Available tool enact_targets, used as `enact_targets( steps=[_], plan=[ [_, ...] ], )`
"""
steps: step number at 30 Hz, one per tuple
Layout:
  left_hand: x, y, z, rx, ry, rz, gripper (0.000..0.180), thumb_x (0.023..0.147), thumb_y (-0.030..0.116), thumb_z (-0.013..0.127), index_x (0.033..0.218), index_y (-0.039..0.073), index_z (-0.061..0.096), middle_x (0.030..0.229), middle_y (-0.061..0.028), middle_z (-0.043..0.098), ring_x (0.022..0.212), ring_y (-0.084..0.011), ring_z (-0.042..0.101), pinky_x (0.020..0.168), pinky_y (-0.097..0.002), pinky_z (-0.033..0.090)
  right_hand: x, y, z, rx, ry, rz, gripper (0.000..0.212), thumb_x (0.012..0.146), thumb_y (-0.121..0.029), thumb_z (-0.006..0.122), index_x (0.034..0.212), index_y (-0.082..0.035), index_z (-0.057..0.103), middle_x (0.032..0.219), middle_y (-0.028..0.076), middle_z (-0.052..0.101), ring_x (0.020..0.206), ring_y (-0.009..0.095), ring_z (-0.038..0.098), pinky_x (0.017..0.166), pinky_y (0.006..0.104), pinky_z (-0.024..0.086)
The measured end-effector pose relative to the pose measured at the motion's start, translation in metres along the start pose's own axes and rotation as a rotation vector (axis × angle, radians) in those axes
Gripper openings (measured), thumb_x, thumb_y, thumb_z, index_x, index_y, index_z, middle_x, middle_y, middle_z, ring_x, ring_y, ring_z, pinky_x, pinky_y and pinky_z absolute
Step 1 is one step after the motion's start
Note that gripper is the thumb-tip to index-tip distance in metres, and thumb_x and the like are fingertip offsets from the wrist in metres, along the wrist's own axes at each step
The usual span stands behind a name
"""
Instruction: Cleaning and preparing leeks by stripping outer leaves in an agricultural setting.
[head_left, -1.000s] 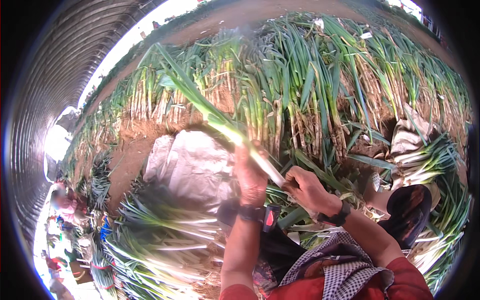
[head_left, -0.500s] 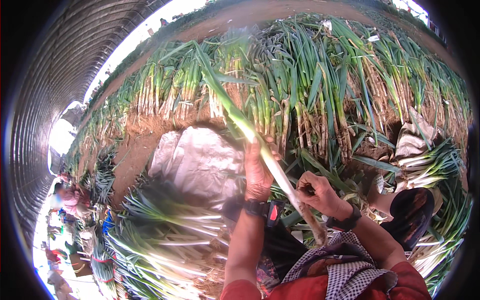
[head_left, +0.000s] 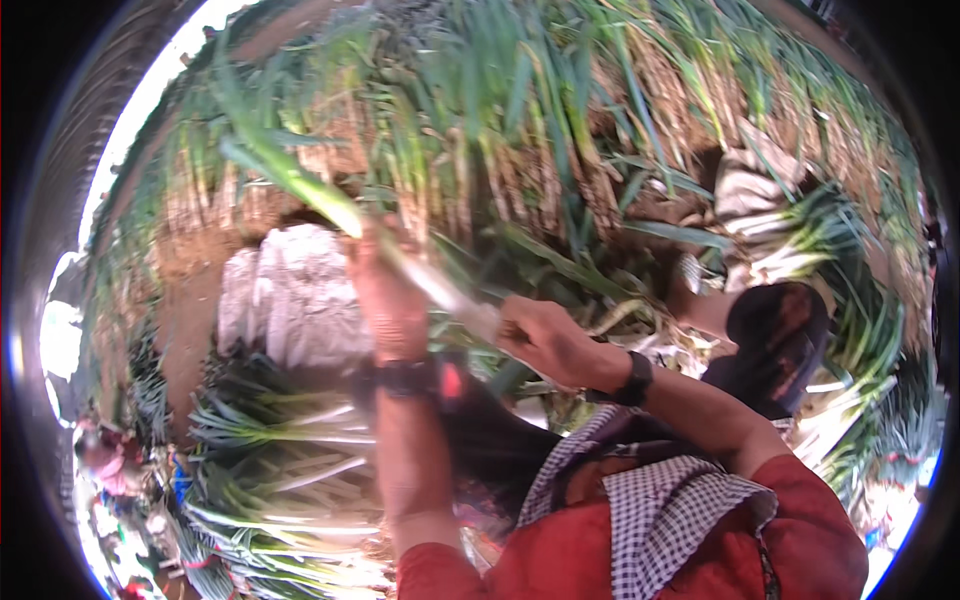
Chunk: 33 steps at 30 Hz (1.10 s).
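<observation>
A long green onion (head_left: 432,282) slants across in front of me, its green leaves toward the upper left and its white stalk toward the lower right. My left hand (head_left: 388,300) is wrapped round the stalk just below the leaves, blurred by motion. At the lower end my right hand (head_left: 548,342) is closed, its curled fingers on the stalk and covering the root end. To the left of my left forearm lies a pile of onions with white stalks (head_left: 300,480).
Rows of unpeeled onions (head_left: 480,150) stand along the far side. A pale sack (head_left: 295,300) lies left of my left hand. More white-stalked onions (head_left: 800,245) lie at the right, by my dark-clad knee (head_left: 775,325). Another person (head_left: 110,460) sits at the far left.
My view has shifted, so the surroundings sit lower left or higher. My right hand has moved from beside the stalk onto its lower end. The left hand still holds the onion.
</observation>
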<state>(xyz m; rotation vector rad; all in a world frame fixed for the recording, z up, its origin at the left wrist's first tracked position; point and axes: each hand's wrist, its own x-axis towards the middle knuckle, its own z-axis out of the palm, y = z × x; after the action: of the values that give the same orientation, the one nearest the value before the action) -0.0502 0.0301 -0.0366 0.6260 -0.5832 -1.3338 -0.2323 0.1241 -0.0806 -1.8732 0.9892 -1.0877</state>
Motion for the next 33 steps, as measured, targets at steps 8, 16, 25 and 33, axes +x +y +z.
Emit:
enact_targets(
  steps=[8,16,25,33],
  plan=[
    [0.010,-0.001,-0.006,-0.246,-0.317,-0.055,0.042,0.090,0.028,0.064,0.123,0.008,0.048,0.087,-0.0062,0.054,0.069,-0.0125,0.047,0.061,-0.0243,0.042,0.025,-0.005,-0.012,0.243,0.020,0.112,0.027,0.076,-0.008,0.074,0.084,0.000,0.050,0.076,0.018,0.054,0.071,0.034,0.057,0.064,0.0388,0.043],
    [0.013,0.019,-0.024,-0.247,-0.208,0.031,0.049,0.088,0.023,0.066,0.128,0.005,0.046,0.084,-0.0059,0.053,0.070,-0.0140,0.045,0.063,-0.0277,0.043,-0.006,-0.004,-0.017,0.087,-0.236,-0.131,0.016,0.076,-0.004,0.065,0.085,0.001,0.052,0.075,0.017,0.054,0.073,0.034,0.058,0.060,0.0395,0.044],
    [0.019,0.030,-0.023,-0.023,-0.068,0.219,0.057,0.087,0.035,0.067,0.132,0.009,0.045,0.081,-0.0030,0.051,0.071,-0.0133,0.044,0.064,-0.0266,0.041,-0.013,0.021,-0.058,-0.459,-0.260,0.129,0.012,0.084,-0.013,0.055,0.088,-0.002,0.052,0.077,0.019,0.060,0.077,0.038,0.061,0.063,0.0454,0.048],
    [-0.002,0.004,-0.006,0.084,0.217,0.256,0.032,0.094,0.036,0.055,0.111,0.011,0.046,0.087,-0.0025,0.053,0.074,-0.0116,0.050,0.067,-0.0254,0.044,0.021,-0.002,-0.006,-0.396,-0.010,0.113,0.015,0.082,-0.011,0.058,0.086,-0.002,0.046,0.068,0.019,0.059,0.066,0.041,0.059,0.058,0.0496,0.043]
  ],
)
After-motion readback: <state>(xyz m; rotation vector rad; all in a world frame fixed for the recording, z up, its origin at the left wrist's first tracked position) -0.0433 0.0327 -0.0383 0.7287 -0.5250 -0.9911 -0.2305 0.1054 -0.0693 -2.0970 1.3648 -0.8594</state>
